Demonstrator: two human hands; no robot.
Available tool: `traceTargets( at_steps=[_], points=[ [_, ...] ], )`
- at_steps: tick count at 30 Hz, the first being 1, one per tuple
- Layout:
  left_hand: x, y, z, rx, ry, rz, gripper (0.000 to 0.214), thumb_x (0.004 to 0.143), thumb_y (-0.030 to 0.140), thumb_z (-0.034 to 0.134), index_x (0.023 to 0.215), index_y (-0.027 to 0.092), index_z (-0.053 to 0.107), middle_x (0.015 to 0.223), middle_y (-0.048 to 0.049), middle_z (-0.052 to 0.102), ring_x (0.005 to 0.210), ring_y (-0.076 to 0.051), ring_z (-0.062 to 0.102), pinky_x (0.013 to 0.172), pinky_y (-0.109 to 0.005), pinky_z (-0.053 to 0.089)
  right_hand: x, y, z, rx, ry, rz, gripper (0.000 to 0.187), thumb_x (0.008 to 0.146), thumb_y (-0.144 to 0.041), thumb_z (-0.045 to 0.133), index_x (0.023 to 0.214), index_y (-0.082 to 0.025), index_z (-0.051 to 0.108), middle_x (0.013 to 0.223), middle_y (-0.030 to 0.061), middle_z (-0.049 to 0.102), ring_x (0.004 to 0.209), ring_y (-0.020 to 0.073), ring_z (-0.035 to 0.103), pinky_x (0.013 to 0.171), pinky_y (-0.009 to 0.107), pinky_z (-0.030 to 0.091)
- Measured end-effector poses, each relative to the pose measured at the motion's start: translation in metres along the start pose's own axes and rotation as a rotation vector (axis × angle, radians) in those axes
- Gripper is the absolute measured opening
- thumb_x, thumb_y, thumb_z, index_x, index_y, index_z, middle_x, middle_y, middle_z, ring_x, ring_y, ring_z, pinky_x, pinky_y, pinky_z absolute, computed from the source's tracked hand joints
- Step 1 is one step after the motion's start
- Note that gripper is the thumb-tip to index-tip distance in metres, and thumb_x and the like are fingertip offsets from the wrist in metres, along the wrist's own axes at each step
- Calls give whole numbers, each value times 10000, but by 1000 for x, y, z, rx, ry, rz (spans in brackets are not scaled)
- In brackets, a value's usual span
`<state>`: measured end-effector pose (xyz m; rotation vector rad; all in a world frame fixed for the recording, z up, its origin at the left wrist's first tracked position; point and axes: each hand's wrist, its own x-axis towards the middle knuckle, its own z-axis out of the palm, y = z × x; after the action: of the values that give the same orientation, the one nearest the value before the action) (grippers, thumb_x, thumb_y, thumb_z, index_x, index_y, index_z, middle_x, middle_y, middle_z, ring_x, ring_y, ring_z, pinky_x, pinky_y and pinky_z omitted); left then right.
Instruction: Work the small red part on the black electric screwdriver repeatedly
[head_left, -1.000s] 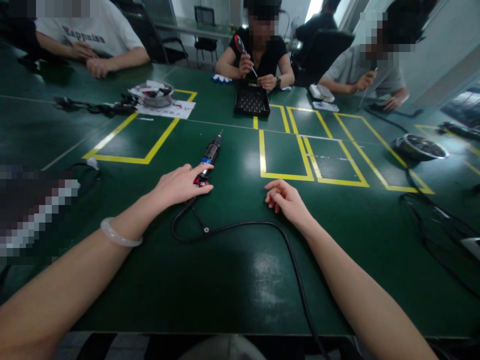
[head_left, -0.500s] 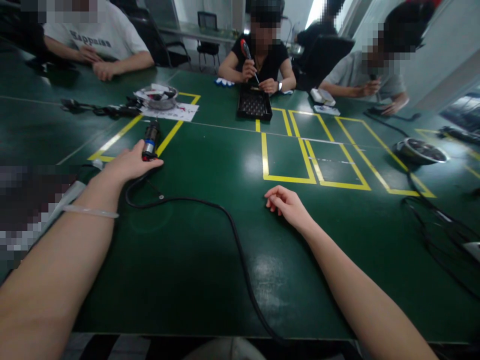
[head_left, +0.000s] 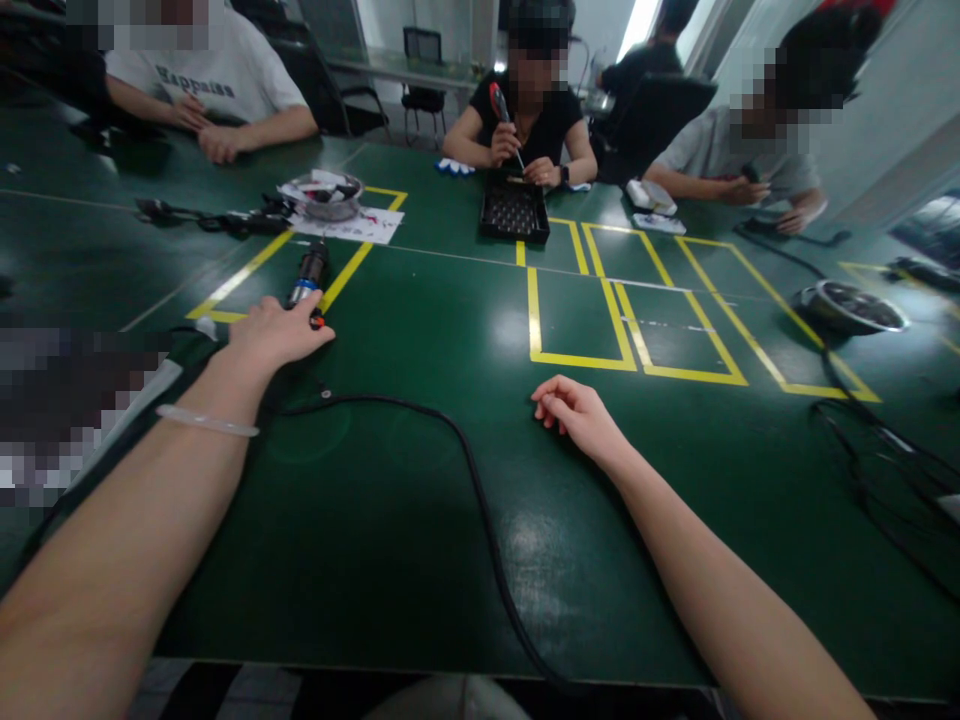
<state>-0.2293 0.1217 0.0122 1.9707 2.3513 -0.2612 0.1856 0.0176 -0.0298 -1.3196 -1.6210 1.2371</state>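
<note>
At the left, my left hand [head_left: 276,335] is closed around the near end of a black corded electric screwdriver [head_left: 310,268] with a blue band. The index finger lies over it and the thumb sticks out beside its orange-red end; the other fingers are partly hidden. A black cord [head_left: 469,450] runs from near the left wrist across the green table [head_left: 375,560] to the front edge. My right hand [head_left: 571,408] rests on the tabletop, fingers loosely curled in, with nothing seen in them. It is near the yellow tape outlines [head_left: 585,360].
A round bowl [head_left: 324,205] of small parts stands on paper beyond the screwdriver. Across the table, a person works with a red-handled screwdriver [head_left: 501,105] over a black tray [head_left: 517,215]. A metal bowl [head_left: 851,308] and black cables [head_left: 862,470] lie at the right.
My left hand's index finger has come over the screwdriver, which has turned slightly. The cord's loop by the wrist has shifted. My right hand stays put; the view moves a little.
</note>
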Motion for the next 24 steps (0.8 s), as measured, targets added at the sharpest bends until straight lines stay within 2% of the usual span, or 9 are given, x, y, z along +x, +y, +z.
traceTargets(
  at_steps=[5,9,15,19,24],
  points=[
    [0,3,0,0,31,-32,756,908,681,237,1553,287,228,1331,-191,433,1059,-363,491,837,-470,408,-1,-1,1,-19,-4,-7,150,867,-277,500,895,-166,596,698,8,616,588,110,551,492,217,384],
    [-1,4,2,-3,90,-65,687,961,584,127,1547,249,256,1206,-164,532,985,-297,506,836,-441,408,-1,-2,1,-36,-10,-9,161,865,-274,490,901,-160,598,699,7,619,585,107,550,504,216,392],
    [-7,6,1,22,139,-56,725,949,623,50,1532,258,279,1107,-145,536,937,-282,507,822,-430,419,-1,-3,2,-38,-13,-16,156,864,-269,488,890,-165,602,694,7,623,589,109,555,509,217,396],
    [-16,16,2,9,157,-16,756,931,663,42,1527,284,310,1125,-152,498,937,-300,526,813,-456,435,-1,-4,3,-43,-18,-4,163,868,-270,486,901,-158,599,699,10,623,588,109,551,502,215,388],
    [-26,40,5,-50,151,28,728,926,670,109,1508,323,376,1184,-189,472,928,-346,576,787,-499,456,0,-4,3,-28,22,-26,159,871,-270,492,913,-158,596,698,7,618,585,113,547,513,224,398]
  ],
)
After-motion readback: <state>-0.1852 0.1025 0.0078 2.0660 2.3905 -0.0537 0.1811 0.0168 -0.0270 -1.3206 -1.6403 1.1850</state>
